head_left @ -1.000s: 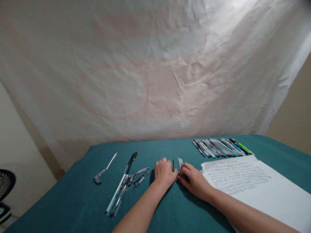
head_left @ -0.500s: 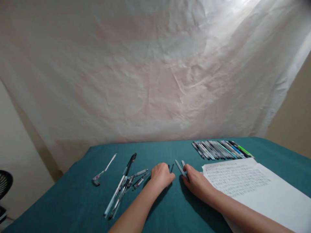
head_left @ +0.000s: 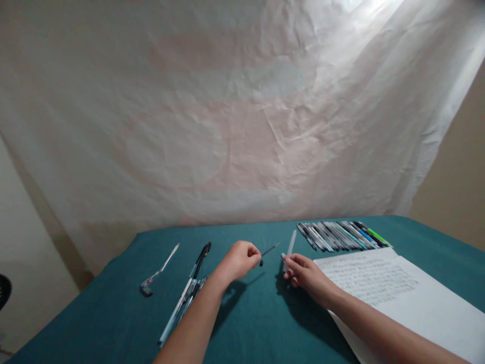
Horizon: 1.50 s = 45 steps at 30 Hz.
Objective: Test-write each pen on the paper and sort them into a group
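My left hand is raised a little above the teal table, fingers pinched on a thin dark pen refill that sticks out to the right. My right hand is closed on a pale translucent pen barrel, held upright and tilted slightly right. The two hands are a short gap apart, the refill tip pointing towards the barrel.
A loose heap of pens lies left of my left arm, with a single white pen further left. A neat row of several pens lies at the far right. A written sheet of paper lies under my right forearm. A crumpled white sheet hangs behind.
Both hands have lifted off the table and moved apart. The refill now sticks out of my left hand and the barrel stands up in my right.
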{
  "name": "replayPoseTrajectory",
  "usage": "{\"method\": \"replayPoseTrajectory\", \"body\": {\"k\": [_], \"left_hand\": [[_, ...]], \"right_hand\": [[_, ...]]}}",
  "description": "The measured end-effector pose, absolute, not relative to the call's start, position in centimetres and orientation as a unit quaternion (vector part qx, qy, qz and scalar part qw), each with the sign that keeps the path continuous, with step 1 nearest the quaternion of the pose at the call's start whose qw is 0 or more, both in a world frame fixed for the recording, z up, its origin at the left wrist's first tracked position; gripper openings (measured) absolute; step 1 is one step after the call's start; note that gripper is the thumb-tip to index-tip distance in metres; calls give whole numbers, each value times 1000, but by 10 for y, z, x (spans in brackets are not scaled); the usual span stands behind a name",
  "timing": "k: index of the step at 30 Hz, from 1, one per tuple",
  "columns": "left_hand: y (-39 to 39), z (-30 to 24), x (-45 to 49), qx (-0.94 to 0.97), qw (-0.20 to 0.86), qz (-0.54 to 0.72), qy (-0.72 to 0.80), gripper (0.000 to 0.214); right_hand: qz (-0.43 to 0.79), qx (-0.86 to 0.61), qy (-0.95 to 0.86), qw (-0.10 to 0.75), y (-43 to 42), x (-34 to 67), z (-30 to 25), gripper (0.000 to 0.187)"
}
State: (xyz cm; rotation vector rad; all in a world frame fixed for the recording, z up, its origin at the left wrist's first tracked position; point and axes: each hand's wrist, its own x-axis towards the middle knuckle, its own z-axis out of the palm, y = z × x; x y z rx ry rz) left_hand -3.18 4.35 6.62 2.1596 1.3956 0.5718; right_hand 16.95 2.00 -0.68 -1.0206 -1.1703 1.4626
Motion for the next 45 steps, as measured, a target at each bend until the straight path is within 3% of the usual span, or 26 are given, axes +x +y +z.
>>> {"method": "replayPoseTrajectory", "body": {"k": [5, 13, 30, 39, 45], "left_hand": [[39, 79, -38, 815, 254, 209, 477, 29], [34, 86, -38, 834, 222, 192, 468, 30], [30, 82, -30, 845, 200, 170, 466, 28], [22, 78, -13, 854, 153, 227, 441, 23], [20, 69, 6, 811, 239, 316, 430, 30]], "right_hand": [[670, -330, -335, 574, 24, 174, -4, 22], [687, -310, -249, 608, 31, 181, -9, 24], [690, -315, -270, 594, 25, 175, -7, 22], [704, -309, -279, 575, 17, 168, -5, 20], [753, -279, -255, 539, 15, 168, -6, 18]]}}
